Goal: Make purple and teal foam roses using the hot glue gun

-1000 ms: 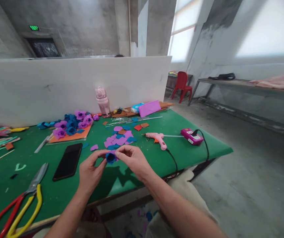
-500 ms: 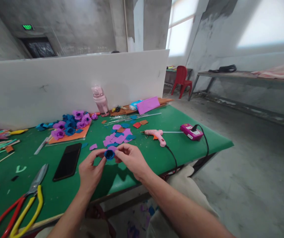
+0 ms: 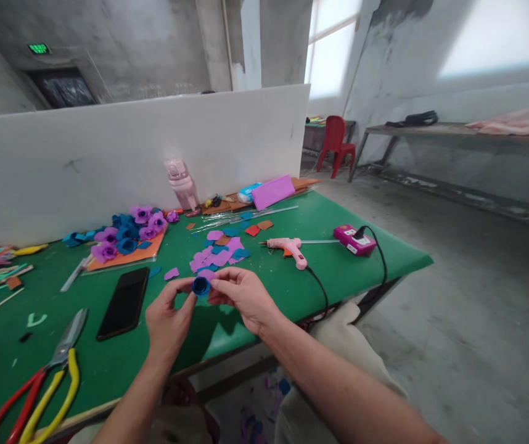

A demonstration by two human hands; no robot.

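Between my two hands, above the green table's front part, is a small rolled blue flower (image 3: pixel 200 286) with a purple petal (image 3: pixel 208 275) at its upper right side. My left hand (image 3: pixel 171 314) is closed, thumb and forefinger pinching the flower from the left. From the right, my right hand (image 3: pixel 242 297) pinches the purple petal against the flower; its other fingers curl underneath, partly hidden. Just beyond lies a scatter of purple and blue cut petals (image 3: pixel 218 254). A pink hot glue gun (image 3: pixel 288 247) rests to the right of my hands.
Scissors (image 3: pixel 63 354) with red and yellow handles and a black phone (image 3: pixel 124 303) lie left. Finished flowers (image 3: pixel 128 233) sit on an orange sheet. A pink bottle (image 3: pixel 182 188) stands by the white panel (image 3: pixel 241 135). The gun's cord runs over the front edge near a purple power socket (image 3: pixel 355 240).
The whole view has shifted slightly. Both hands keep their pinch on the flower and petal, with hardly any movement between them.
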